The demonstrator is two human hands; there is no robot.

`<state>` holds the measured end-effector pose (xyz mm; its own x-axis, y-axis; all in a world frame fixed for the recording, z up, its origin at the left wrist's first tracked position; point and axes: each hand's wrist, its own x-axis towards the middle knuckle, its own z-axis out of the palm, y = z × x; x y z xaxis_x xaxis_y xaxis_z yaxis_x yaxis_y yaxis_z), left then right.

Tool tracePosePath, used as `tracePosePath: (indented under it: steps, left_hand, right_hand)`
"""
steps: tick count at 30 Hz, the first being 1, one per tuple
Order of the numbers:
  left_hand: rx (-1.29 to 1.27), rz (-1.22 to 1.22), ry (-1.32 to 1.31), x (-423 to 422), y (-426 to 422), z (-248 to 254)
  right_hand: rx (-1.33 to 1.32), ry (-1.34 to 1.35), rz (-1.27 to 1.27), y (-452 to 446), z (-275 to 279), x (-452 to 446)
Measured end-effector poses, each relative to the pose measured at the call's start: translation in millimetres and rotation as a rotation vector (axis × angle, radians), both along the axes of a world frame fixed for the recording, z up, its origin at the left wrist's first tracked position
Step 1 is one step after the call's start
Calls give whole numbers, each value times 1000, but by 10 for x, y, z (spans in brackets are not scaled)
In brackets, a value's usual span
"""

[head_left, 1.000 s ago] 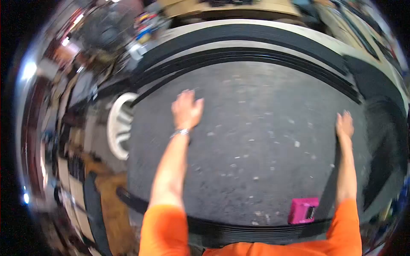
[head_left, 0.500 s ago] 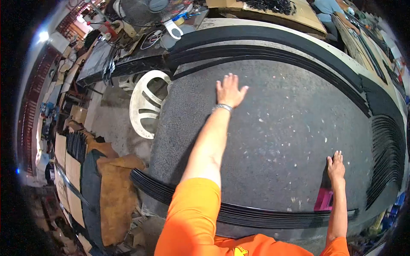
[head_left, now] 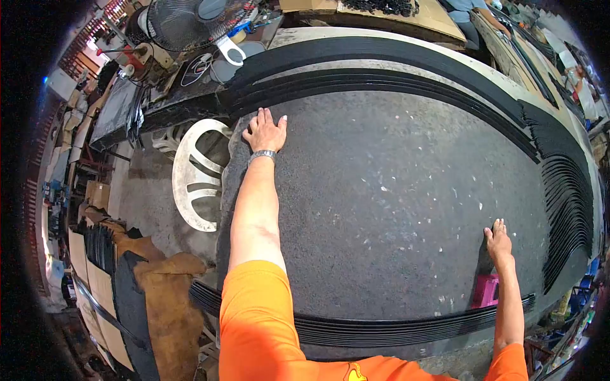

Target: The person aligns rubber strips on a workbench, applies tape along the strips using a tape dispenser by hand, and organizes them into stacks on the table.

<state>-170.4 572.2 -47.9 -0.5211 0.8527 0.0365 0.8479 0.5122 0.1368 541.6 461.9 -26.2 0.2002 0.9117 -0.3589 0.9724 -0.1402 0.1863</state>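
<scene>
My left hand [head_left: 265, 133] reaches to the far left of the dark tabletop [head_left: 381, 209]. Its fingers are spread, and their tips are at or close to the near edge of long black strips [head_left: 356, 79] laid along the far side; contact is hard to judge. A metal-banded watch or bracelet [head_left: 263, 154] circles the wrist. My right hand [head_left: 500, 243] is held low over the table's right part, fingers stretched out, nothing in them. Just below it lies a pink object [head_left: 485, 291], partly covered by my forearm. More black strips [head_left: 394, 331] run along the near edge.
A fanned pile of black strips [head_left: 565, 219] lies at the right. White plastic chair [head_left: 182, 181] stands left of the table. Beyond are a fan [head_left: 203, 19] and a bucket [head_left: 230, 68]. Brown hide [head_left: 171, 305] hangs at lower left. Another person's sleeve [head_left: 462, 5] shows at the back.
My left hand has moved left to the strips' left end. The loose nearest strip on the far side now lies against the others. My right hand has barely moved; the view has shifted slightly.
</scene>
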Motion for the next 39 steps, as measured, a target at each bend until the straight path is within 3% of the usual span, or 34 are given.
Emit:
tracePosePath:
  steps: [3, 7, 9, 13, 15, 19, 23, 25, 32, 36, 39]
  left_hand:
    - [7, 12, -10, -3, 39, -93]
    - [-81, -32, -98, 379, -213, 223]
    - [-46, -62, -88, 589, -387, 54]
    - [-80, -154, -95, 1111, -966, 98]
    - [-95, -195, -106, 1316, -1270, 100]
    - [-155, -267, -95, 1745, -1727, 179]
    - [-215, -306, -77, 2122, -2105, 288]
    - [-228, -310, -55, 2316, -2263, 335]
    - [-186, -284, -8, 3124, -2826, 452]
    - [-197, -308, 155, 3696, -3086, 287]
    - [-230, -314, 163, 4035, -3169, 132]
  right_hand:
    - [-1, 11, -26, 28, -23, -9]
    - [-32, -31, -38, 34, -78, 72]
    - [-20, -70, -52, 68, -78, -24]
    - [72, -176, 334, -176, 57, -700]
    - [255, -71, 526, -514, 48, -1134]
    - [360, 108, 613, -1100, -52, -1776]
    - [319, 349, 675, -1631, 73, -1998]
    - [192, 465, 688, -1850, 424, -2007]
    - [474, 818, 629, -2790, 1107, -835]
    - [552, 799, 447, -3168, 1040, 540]
    - [646, 709, 336, -3301, 674, 1592]
